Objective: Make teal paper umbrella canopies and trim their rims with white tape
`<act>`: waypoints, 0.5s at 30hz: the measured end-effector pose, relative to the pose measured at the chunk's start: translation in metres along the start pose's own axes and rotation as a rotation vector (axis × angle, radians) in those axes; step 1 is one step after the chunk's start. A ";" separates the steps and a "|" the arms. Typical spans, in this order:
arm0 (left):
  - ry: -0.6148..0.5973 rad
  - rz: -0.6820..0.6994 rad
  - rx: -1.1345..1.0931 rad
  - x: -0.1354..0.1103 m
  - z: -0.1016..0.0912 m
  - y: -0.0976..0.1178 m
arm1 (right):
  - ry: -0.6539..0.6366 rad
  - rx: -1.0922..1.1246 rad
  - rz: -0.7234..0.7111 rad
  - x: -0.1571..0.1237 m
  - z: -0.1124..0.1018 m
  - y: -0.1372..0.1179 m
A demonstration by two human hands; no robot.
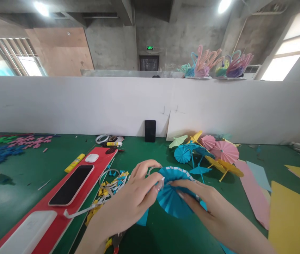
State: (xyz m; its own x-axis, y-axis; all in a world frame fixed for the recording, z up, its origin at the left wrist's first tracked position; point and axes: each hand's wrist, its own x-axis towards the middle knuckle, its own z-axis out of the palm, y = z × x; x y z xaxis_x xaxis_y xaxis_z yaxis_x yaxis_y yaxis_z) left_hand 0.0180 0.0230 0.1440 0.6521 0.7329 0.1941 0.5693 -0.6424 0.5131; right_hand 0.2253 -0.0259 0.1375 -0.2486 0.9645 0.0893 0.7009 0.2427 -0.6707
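Observation:
A round, pleated blue paper umbrella top [175, 206] with short white strips along its far rim is between my hands, above the green table. My left hand [143, 187] pinches its left edge with thumb and fingers. A thin pale ring [152, 170] shows behind those fingers, partly hidden. My right hand [204, 199] grips the paper from the right, its fingertips pressed near the disc's middle. Part of a blue paper piece [143, 218] lies under my left wrist. Scissors [117, 241] lie below my left forearm, mostly covered.
Finished small paper umbrellas [225, 151] are grouped at back right. Coloured paper sheets [292, 218] lie at right. Paper scraps [112, 185] are left of my hands, beside a red board [40, 197] bearing a phone [72, 185]. A black phone [150, 131] leans on the white partition [86, 106].

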 end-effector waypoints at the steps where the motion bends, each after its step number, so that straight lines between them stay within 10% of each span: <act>1: -0.018 0.013 -0.020 0.000 0.000 0.000 | -0.006 0.004 -0.006 0.000 -0.001 -0.001; 15: -0.069 0.008 -0.130 0.000 0.002 -0.003 | 0.074 0.136 0.029 -0.006 -0.006 0.004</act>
State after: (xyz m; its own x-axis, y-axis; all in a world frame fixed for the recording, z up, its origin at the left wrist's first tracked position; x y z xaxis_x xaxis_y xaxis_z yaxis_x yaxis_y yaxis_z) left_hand 0.0172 0.0241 0.1407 0.6919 0.7076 0.1432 0.4967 -0.6105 0.6168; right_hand 0.2332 -0.0299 0.1384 -0.1764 0.9771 0.1190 0.6089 0.2033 -0.7668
